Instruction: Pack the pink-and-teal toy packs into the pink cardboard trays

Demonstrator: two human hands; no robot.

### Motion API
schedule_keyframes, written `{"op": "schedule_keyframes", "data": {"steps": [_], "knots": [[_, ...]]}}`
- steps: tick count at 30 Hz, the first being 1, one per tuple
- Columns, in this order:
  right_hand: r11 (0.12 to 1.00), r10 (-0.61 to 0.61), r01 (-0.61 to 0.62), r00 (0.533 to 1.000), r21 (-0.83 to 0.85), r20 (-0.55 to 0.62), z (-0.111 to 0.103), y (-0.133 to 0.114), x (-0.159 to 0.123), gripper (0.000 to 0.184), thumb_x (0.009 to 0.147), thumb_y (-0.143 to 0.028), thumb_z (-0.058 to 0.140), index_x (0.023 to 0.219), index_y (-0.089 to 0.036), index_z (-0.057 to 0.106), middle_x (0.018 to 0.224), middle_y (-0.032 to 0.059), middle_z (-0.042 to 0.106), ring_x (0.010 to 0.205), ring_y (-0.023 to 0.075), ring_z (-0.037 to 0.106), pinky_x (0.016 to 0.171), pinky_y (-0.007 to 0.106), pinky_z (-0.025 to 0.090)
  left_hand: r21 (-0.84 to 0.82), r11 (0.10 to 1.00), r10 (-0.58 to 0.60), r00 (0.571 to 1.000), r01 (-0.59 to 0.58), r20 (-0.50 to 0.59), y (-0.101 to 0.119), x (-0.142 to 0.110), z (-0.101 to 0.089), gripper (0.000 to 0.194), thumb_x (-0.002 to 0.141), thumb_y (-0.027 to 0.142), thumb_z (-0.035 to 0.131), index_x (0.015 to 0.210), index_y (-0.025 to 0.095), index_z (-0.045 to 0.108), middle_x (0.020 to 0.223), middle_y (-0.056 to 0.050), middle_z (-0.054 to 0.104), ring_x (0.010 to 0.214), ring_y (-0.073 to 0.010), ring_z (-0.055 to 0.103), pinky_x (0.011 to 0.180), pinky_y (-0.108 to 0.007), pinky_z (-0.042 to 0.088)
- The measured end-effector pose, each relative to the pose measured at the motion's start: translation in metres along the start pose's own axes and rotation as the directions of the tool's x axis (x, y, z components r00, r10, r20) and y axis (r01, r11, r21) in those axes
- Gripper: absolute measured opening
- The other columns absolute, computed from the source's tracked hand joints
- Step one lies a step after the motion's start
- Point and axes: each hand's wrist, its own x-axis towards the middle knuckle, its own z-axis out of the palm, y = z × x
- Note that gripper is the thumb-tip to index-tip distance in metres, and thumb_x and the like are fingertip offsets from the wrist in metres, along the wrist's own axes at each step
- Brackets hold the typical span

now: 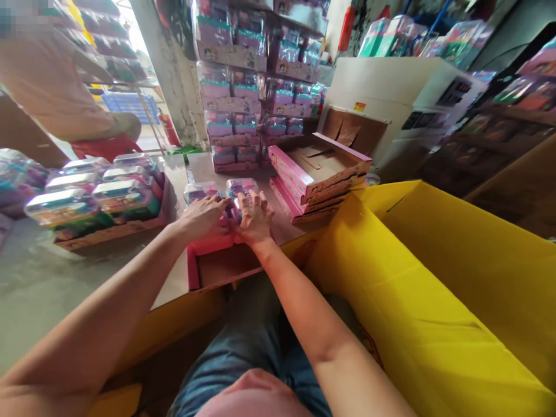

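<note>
Two clear-lidded packs, mid-frame: left pack [202, 190], right pack [241, 185], side by side at the far end of a pink tray [193, 272]. Near end of tray shows bare cardboard. Left hand [206, 214] palm down over the left pack, fingers stretched out flat; right hand [255, 220] on the right pack, fingers spread and bent over the lid. Looks to me like pressing or steadying from above; can't tell if either has a real grip, undersides hidden. One hand per pack probably keeps the pair level.

Tray sits at the near edge of the worktop [87, 284], presumably so both arms reach straight in. Stacked pink trays [330, 162], right of centre, top one holding no packs, likely parked there for easy reach. Filled tray [117, 234] at left, packs in tight rows, maybe so they brace each other. Yellow box [417, 278] fills the right, beside the person's arm. Seated co-worker [52, 87], upper left, well apart.
</note>
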Motion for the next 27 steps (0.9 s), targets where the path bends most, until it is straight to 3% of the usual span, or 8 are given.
{"op": "schedule_keyframes", "data": {"steps": [5,10,15,19,22,25,27], "knots": [[0.995,0.028,-0.030,0.999,-0.091,-0.023,0.009,-0.003,-0.001,0.074,0.087,-0.039,0.064,0.153,-0.027,0.035,0.160,0.0097,0.029,0.147,0.0385,0.013,0.110,0.067,0.028,0.015,1.000,0.011,1.000,-0.011,-0.004,-0.003,0.001,-0.004,0.066,0.083,0.041,0.064,0.138,0.009,0.050,0.118,-0.015,0.060,0.104,-0.0277,0.059,0.088,-0.035,0.046],[0.981,-0.010,0.001,0.999,-0.192,-0.043,0.015,-0.010,-0.007,0.059,0.096,-0.038,0.051,0.153,-0.031,0.036,0.162,0.0046,0.027,0.149,0.0340,0.010,0.113,0.065,0.027,0.024,0.998,-0.054,0.999,0.054,-0.003,-0.007,0.000,-0.001,0.070,0.076,0.052,0.068,0.132,0.012,0.054,0.119,-0.013,0.062,0.105,-0.0297,0.061,0.087,-0.036,0.048],[0.977,-0.034,0.032,0.999,-0.211,-0.007,0.013,-0.011,-0.008,0.057,0.101,-0.045,0.038,0.156,-0.031,0.029,0.164,0.0068,0.024,0.150,0.0333,0.012,0.112,0.066,0.026,0.032,0.996,-0.086,0.995,0.084,0.045,0.007,0.013,0.000,0.070,0.069,0.042,0.072,0.129,0.012,0.056,0.120,-0.017,0.062,0.107,-0.0352,0.061,0.085,-0.038,0.050],[0.985,-0.058,0.057,0.998,-0.165,0.000,0.011,-0.011,-0.004,0.062,0.097,-0.036,0.043,0.157,-0.025,0.028,0.162,0.0108,0.027,0.149,0.0329,0.015,0.113,0.064,0.025,-0.048,0.996,-0.077,0.996,0.075,-0.034,0.016,0.015,-0.001,0.064,0.074,0.033,0.066,0.131,0.005,0.054,0.120,-0.022,0.062,0.108,-0.0384,0.061,0.088,-0.044,0.049],[0.966,-0.229,0.228,0.973,-0.122,0.011,0.011,0.000,-0.010,0.063,0.091,-0.023,0.042,0.154,-0.013,0.035,0.154,0.0184,0.038,0.148,0.0328,0.023,0.118,0.060,0.024,-0.130,0.989,-0.081,0.991,0.067,-0.106,0.024,0.000,-0.002,0.057,0.082,0.025,0.057,0.136,0.006,0.053,0.125,-0.023,0.061,0.111,-0.0353,0.061,0.093,-0.044,0.048],[0.875,-0.478,0.477,0.878,-0.085,0.010,0.027,0.036,-0.004,0.052,0.092,-0.018,0.033,0.140,-0.013,0.054,0.147,0.0221,0.047,0.146,0.0364,0.030,0.115,0.065,0.026,-0.119,0.990,-0.086,0.989,0.072,-0.118,0.026,-0.008,0.007,0.055,0.087,0.029,0.055,0.141,0.017,0.053,0.140,-0.013,0.056,0.125,-0.0267,0.054,0.103,-0.036,0.045],[0.833,-0.551,0.548,0.834,-0.072,-0.028,0.044,0.060,0.010,0.049,0.096,-0.025,0.031,0.137,-0.019,0.056,0.149,0.0213,0.045,0.147,0.0395,0.027,0.112,0.071,0.026,-0.089,0.992,-0.103,0.983,0.090,-0.154,0.020,-0.008,0.015,0.068,0.086,0.035,0.059,0.150,0.020,0.044,0.155,-0.012,0.040,0.138,-0.0327,0.041,0.107,-0.045,0.044]]}}
